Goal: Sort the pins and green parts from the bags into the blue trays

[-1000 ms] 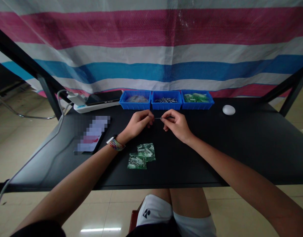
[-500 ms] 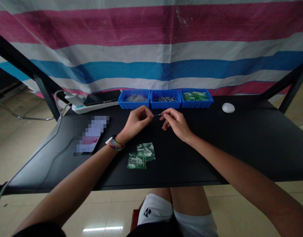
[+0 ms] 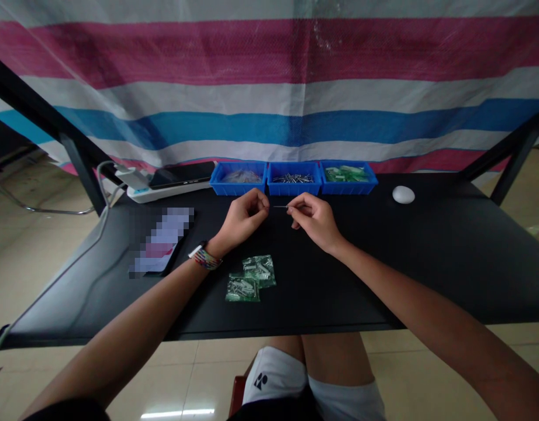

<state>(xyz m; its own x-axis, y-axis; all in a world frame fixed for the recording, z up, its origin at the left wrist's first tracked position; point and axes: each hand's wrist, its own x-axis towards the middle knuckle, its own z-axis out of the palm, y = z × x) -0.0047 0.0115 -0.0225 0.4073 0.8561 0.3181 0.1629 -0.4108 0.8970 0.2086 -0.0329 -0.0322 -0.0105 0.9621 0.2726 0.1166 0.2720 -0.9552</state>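
Over the table, just in front of the blue bins, my right hand (image 3: 312,217) pinches a thin metal screw (image 3: 280,206) by one end. The screw points left toward my left hand (image 3: 246,217), whose thumb and fingertips are pressed together. A small gap shows between the screw's tip and those fingertips. Whatever the left fingers hold, if anything, is hidden. Nearer the table's front edge lie two small green plastic bags (image 3: 259,270), one overlapping the other, with white pieces and screws inside.
Three blue bins stand in a row: the left bin (image 3: 238,188) has clear plastic pieces, the middle bin (image 3: 294,188) loose screws, the right bin (image 3: 348,187) green-and-white pieces. A phone (image 3: 182,174) rests on a white power strip (image 3: 164,192). A white mouse-shaped object (image 3: 403,195) sits right.
My hands have drawn slightly apart, and the screw now shows with a gap before the left fingertips. The right fingers have closed more tightly together. The view has shifted slightly.
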